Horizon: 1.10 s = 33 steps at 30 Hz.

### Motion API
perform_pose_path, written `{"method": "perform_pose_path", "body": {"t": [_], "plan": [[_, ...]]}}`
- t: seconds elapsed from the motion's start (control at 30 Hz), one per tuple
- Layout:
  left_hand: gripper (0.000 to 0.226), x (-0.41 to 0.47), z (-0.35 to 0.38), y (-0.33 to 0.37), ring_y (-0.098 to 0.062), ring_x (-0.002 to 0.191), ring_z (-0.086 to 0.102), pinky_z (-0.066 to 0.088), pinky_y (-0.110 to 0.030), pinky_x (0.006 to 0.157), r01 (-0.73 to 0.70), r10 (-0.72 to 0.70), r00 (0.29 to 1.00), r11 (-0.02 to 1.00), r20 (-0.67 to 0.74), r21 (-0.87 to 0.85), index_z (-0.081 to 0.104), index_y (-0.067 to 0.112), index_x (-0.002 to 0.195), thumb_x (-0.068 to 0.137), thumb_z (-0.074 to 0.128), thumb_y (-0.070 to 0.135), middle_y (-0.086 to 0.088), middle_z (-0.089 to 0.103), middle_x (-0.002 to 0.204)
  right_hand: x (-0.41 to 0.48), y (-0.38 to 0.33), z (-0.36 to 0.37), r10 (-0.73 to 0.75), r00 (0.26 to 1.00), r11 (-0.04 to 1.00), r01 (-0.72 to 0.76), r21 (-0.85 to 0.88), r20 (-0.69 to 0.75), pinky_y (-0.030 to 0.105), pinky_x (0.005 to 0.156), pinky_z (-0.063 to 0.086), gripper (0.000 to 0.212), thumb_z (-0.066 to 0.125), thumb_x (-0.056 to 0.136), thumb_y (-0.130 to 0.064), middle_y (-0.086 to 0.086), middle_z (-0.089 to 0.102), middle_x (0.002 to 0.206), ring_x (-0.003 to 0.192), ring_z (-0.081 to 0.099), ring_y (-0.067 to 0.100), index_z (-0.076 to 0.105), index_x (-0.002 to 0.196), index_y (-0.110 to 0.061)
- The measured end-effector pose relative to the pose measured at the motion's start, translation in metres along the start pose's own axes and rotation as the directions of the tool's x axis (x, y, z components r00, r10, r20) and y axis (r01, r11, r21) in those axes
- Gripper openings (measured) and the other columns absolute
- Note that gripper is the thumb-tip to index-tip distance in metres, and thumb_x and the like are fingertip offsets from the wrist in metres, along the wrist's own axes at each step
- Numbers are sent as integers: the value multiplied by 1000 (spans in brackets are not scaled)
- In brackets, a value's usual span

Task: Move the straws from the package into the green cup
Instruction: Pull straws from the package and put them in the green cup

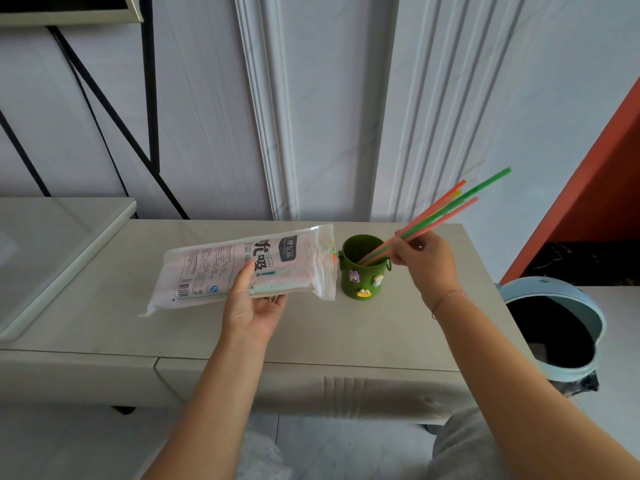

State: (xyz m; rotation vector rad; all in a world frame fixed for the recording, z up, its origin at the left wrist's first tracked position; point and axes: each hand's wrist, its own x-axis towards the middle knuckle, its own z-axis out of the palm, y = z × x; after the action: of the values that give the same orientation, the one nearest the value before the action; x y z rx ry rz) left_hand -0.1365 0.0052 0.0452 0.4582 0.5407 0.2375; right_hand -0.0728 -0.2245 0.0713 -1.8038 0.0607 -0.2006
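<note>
Beige cabinet top (311,327) with upright green cup (360,282)

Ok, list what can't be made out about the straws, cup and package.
Head view only.
1. Lower ends of the straws: hidden by the wall of the green cup.
2. Count of straws left in the package: blurred behind printed film, partly covered by the left hand.
3. Inside of the bin: too dark.

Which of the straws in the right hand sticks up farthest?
The green straw; its tip reaches well beyond the pink and yellow tips beside it.
</note>
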Motion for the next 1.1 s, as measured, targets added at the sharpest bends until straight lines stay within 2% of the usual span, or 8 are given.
{"method": "perform_pose_path", "body": {"t": [0.1, 0.23, 0.33, 0.47, 0.67, 0.87, 1.0, 1.1], "plan": [[50, 1, -1, -2, -24, 99, 67, 54, -42, 87, 6, -6, 1000, 1000, -1, -2, 58, 17, 127, 79, 73, 14, -5, 72, 98, -3, 6, 0, 16, 999, 999, -15, 39, -33, 31, 71, 56, 8, 67, 83, -14, 4, 66, 74, 70, 67, 22, 61, 88, -10], [47, 2, -2, -4, -24, 96, 68, 54, -45, 88, 13, -13, 1000, 1000, -3, -7, 59, 17, 122, 78, 74, 13, -5, 74, 89, -5, 10, -1, 20, 990, 996, -9, 84, -136, 28, 66, 57, 18, 66, 85, -22, 6, 66, 78, 63, 67, 16, 61, 92, -6], [48, 1, 0, -6, -25, 99, 68, 53, -46, 90, 17, -17, 1000, 1000, 4, -10, 58, 17, 123, 78, 74, 12, -6, 72, 97, -2, 9, 1, 15, 987, 996, -1, 85, -160, 25, 58, 56, 16, 61, 89, -23, 6, 64, 72, 55, 63, 14, 62, 91, -7], [45, -2, 2, -7, -24, 99, 67, 55, -43, 85, 15, -15, 1000, 1000, 6, -8, 58, 18, 121, 79, 72, 12, -5, 71, 98, 4, 8, 6, 31, 990, 997, -22, 68, -136, 26, 55, 55, 16, 60, 89, -17, 8, 64, 65, 52, 59, 17, 63, 89, -2], [45, -4, 3, -6, -23, 97, 67, 55, -42, 84, 9, -9, 1000, 1000, 14, 3, 58, 18, 123, 80, 71, 13, -5, 72, 96, 10, 16, 12, 72, 995, 997, -72, 10, -69, 34, 66, 58, 15, 61, 88, -12, 10, 65, 61, 54, 60, 20, 65, 91, 2], [47, -7, 4, -6, -23, 101, 67, 56, -41, 82, 18, -18, 1000, 1000, 10, 6, 58, 17, 125, 80, 71, 13, -5, 71, 103, 2, 19, 10, 117, 992, 992, -114, 54, -45, 31, 63, 56, 22, 64, 87, -17, 11, 67, 68, 57, 62, 20, 57, 103, -4], [47, -10, 7, -8, -22, 99, 69, 56, -41, 82, -3, 3, 1000, 1000, 29, 22, 58, 18, 124, 80, 72, 11, -5, 73, 106, -17, 12, 15, 214, 974, 959, -224, 170, 76, 19, 49, 52, 13, 54, 92, -12, 8, 62, 67, 53, 58, 14, 61, 94, -1], [40, -14, 11, -12, -18, 96, 70, 56, -40, 84, -54, 48, 995, 996, 85, 71, 60, 21, 120, 82, 70, 10, -2, 74, 102, -30, 4, 24, 337, 901, 813, -426, 398, 275, 27, 65, 54, 14, 54, 92, -12, 8, 63, 78, 68, 61, 18, 63, 98, -2]]}}
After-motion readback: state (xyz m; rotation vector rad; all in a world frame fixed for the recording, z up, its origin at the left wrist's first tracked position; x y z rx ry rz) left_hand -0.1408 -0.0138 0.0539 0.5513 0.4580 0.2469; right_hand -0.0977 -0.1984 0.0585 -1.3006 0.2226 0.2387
